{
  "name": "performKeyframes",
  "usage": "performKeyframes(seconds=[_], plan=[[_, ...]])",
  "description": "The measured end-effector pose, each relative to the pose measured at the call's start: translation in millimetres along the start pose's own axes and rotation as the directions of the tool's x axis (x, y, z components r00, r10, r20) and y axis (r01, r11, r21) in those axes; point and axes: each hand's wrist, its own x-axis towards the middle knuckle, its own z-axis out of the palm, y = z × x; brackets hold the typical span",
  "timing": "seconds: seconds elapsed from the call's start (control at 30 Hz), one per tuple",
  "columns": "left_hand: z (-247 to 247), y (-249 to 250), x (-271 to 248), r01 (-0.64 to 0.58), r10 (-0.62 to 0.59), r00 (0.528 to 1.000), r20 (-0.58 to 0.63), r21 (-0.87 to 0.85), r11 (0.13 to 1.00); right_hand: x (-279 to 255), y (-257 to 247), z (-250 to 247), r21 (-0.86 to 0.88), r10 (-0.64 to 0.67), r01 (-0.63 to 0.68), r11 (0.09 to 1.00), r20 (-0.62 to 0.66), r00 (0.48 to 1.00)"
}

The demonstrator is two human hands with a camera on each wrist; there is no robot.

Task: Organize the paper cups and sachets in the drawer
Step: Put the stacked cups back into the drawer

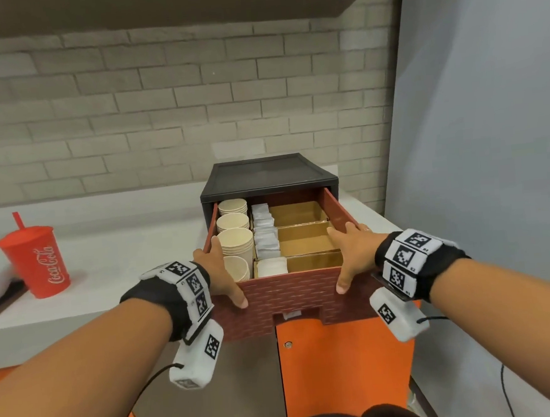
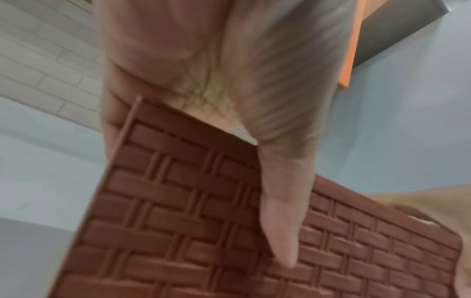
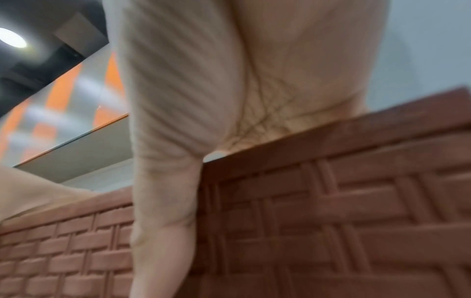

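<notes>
A brick-red drawer (image 1: 293,298) with a woven pattern stands pulled out of a black cabinet (image 1: 265,176). Its left column holds stacks of cream paper cups (image 1: 235,240); beside them runs a row of white sachets (image 1: 266,238), with a white stack (image 1: 272,267) at the front. The cardboard compartments (image 1: 305,238) on the right look empty. My left hand (image 1: 219,274) straddles the front left corner, thumb flat on the front face (image 2: 282,221), fingers straight along the side. My right hand (image 1: 351,251) mirrors it at the front right corner, its thumb (image 3: 163,221) on the drawer front (image 3: 331,211).
A red Coca-Cola cup (image 1: 38,260) with a straw stands on the white counter (image 1: 123,245) to the left. A grey wall (image 1: 489,128) runs close along the right. Orange cabinet doors (image 1: 343,366) are below the drawer.
</notes>
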Motion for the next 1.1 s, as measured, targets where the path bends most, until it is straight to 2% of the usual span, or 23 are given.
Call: performKeyframes(seconds=[0.1, 0.27, 0.5, 0.83, 0.93, 1.1], plan=[[-3.7, 6.2, 8.3, 0.001, -0.001, 1.0, -0.021, -0.029, 1.0, 6.7, 5.0, -7.4, 0.064, 0.019, -0.017, 0.998, -0.031, 0.999], [-14.0, 18.5, 34.0, -0.076, 0.076, 0.997, -0.012, -0.008, 0.997, 28.8, 12.7, -16.8, 0.143, 0.035, -0.027, 0.989, -0.056, 0.998], [-31.2, 25.6, 81.4, -0.003, 0.003, 1.0, -0.027, -0.002, 1.0, 77.1, 16.0, -30.3, 0.238, 0.066, -0.035, 0.971, -0.121, 0.99], [-38.2, 26.8, 138.5, -0.017, 0.016, 1.0, -0.018, -0.039, 0.999, 140.5, 17.7, -40.5, 0.248, 0.036, 0.002, 0.969, -0.146, 0.989], [-37.7, 27.0, 155.3, -0.018, 0.019, 0.998, -0.054, 0.023, 1.0, 156.7, 19.8, -41.1, 0.238, 0.027, 0.008, 0.971, -0.141, 0.99], [-37.9, 33.5, 171.8, -0.004, 0.013, 0.992, -0.128, 0.074, 0.997, 184.4, 18.4, -42.1, 0.226, 0.009, 0.046, 0.973, -0.236, 0.972]])
